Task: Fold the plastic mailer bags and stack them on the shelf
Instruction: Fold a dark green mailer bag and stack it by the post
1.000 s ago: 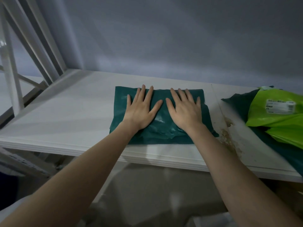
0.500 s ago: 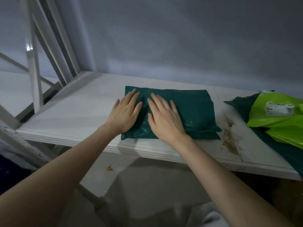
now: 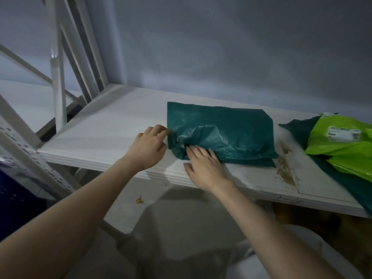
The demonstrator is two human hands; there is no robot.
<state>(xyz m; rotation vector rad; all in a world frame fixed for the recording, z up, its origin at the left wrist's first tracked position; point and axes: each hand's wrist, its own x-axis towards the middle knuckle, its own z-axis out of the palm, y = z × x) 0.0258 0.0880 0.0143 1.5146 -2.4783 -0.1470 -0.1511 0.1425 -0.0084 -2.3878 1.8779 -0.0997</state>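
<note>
A folded dark teal mailer bag [image 3: 231, 127] lies on the white shelf [image 3: 112, 125], puffed and bunched at its near left corner. My left hand [image 3: 148, 147] is at the bag's left edge, with curled fingertips and thumb pinching that edge. My right hand [image 3: 204, 165] lies at the front left corner with straight fingers, the tips touching the bunched plastic. To the right, a bright green mailer bag [image 3: 342, 146] with a white label rests on another dark teal bag [image 3: 298, 127].
A brown stain [image 3: 284, 170] marks the shelf between the folded bag and the pile on the right. White shelf posts and braces [image 3: 58, 81] rise at the left. The grey wall [image 3: 221, 47] runs behind the shelf. Below the shelf edge the floor is dim.
Both hands slid left off the top of the teal bag to its left edge and front corner. The bag's left end has bunched up. The view shifted left.
</note>
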